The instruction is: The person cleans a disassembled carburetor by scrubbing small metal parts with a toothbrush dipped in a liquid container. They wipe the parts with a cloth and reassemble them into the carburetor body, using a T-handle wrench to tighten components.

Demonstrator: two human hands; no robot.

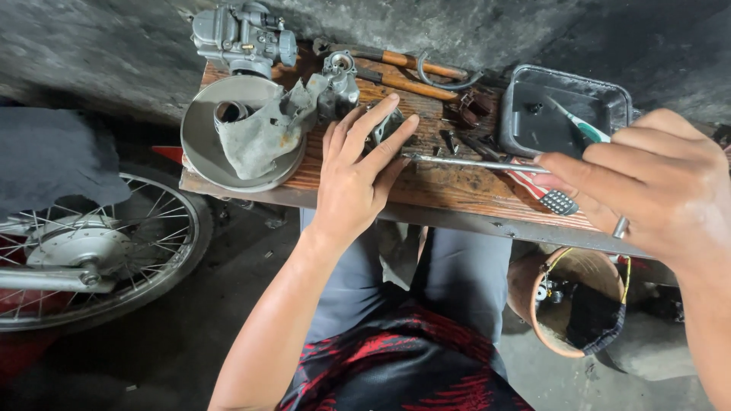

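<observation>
Toothbrush (580, 125) lies in black tray (609, 95) — rag (263, 137) fills metal bowl (199, 144).

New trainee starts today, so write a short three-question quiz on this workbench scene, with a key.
1. True or false: the left hand lies flat over a small metal part on the wooden board.
2. What lies in the round metal dish?
A. a grey rag
B. a red glove
C. a coil of wire
3. Fill in: the right hand holds a long metal ____ whose tip reaches toward the left hand.

Key
1. True.
2. A, the grey rag is draped across the dish.
3. Rod: the rod runs level across the board, in front of the black tray.
</observation>
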